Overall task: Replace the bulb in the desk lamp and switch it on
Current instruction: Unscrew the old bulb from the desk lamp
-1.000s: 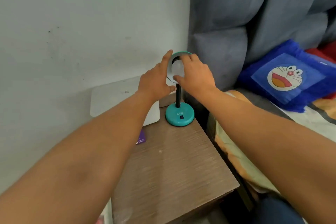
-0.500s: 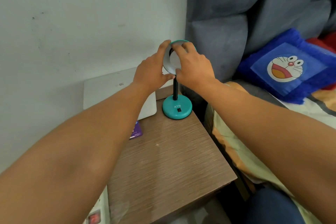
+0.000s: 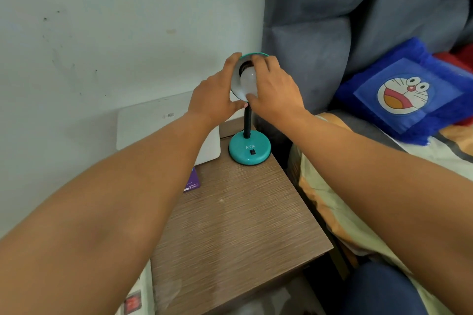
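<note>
on the wooden nightstand (image 3: 238,225), the left hand (image 3: 213,100) is cupping the teal desk lamp (image 3: 249,147)'s shade (image 3: 236,84) while the right hand (image 3: 275,92) is gripping the white bulb (image 3: 247,79) inside it, beside a blue cartoon pillow (image 3: 407,94).

Soft, even daylight filled the scene, without glare or hard shadows. The wide lens bowed the edges, and the forearms (image 3: 122,212) near the camera looked enlarged and slightly soft.
</note>
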